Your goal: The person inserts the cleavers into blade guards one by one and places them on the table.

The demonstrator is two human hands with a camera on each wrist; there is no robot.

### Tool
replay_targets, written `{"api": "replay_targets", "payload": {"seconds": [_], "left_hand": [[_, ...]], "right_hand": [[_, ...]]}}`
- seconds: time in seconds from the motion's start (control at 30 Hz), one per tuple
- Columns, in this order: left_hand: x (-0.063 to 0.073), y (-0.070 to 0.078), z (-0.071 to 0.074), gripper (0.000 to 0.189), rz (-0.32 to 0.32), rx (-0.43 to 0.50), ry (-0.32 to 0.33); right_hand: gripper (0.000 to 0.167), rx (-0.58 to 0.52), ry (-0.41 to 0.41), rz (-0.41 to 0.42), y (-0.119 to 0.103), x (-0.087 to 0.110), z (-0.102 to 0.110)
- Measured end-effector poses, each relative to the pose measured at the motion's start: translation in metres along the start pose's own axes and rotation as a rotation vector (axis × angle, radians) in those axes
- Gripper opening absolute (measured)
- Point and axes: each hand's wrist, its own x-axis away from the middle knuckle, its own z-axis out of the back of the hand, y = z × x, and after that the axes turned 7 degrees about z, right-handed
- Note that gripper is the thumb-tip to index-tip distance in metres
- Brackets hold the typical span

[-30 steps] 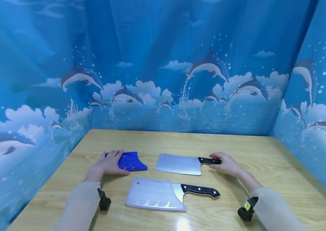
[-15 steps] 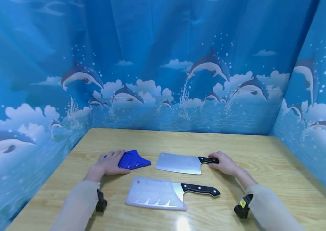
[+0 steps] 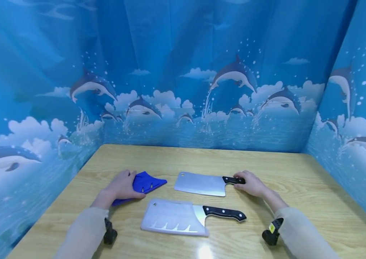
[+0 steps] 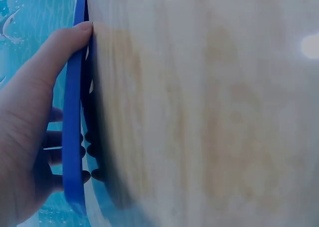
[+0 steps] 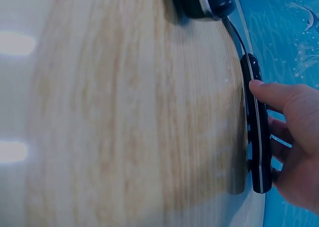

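Observation:
My left hand [image 3: 121, 186] grips a blue blade guard [image 3: 147, 182] on the left of the table. In the left wrist view, the thumb lies on the near edge of the guard [image 4: 73, 142], with fingertips behind it. The guard is tilted, and part of it is hidden by the hand. To its right lies a bare cleaver [image 3: 200, 184], its broad blade pointing left. My right hand [image 3: 253, 185] holds that cleaver's black handle [image 5: 260, 147] between thumb and fingers. The blade appears to rest on the table.
A second cleaver [image 3: 223, 213] lies nearer, its blade inside a whitish translucent guard [image 3: 170, 217] and its handle pointing right. The wooden table [image 3: 202, 160] meets a blue dolphin-print curtain [image 3: 183, 72] at the back and sides.
My left hand has turned the blue guard, tilting it so its near corner now shows below the hand. The right hand has closed further along the cleaver's handle; both cleavers stay in place.

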Motion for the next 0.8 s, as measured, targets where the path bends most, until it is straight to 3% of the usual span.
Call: {"api": "replay_targets", "payload": {"seconds": [0.23, 0.5, 0.67, 0.8], "left_hand": [[0.010, -0.002, 0.001, 0.111, 0.031, 0.032, 0.042], [0.021, 0.003, 0.010, 0.106, 0.062, 0.015, 0.022], [0.024, 0.003, 0.008, 0.105, 0.024, -0.043, 0.110], [0.029, 0.000, 0.002, 0.105, -0.021, -0.032, 0.202]], "right_hand": [[0.038, -0.013, -0.007, -0.010, 0.001, 0.001, -0.001], [0.038, -0.003, 0.005, -0.004, 0.003, 0.000, -0.001], [0.036, 0.010, 0.008, 0.001, 0.002, -0.002, -0.003], [0.035, 0.027, 0.010, 0.010, 0.002, -0.003, -0.003]]}}
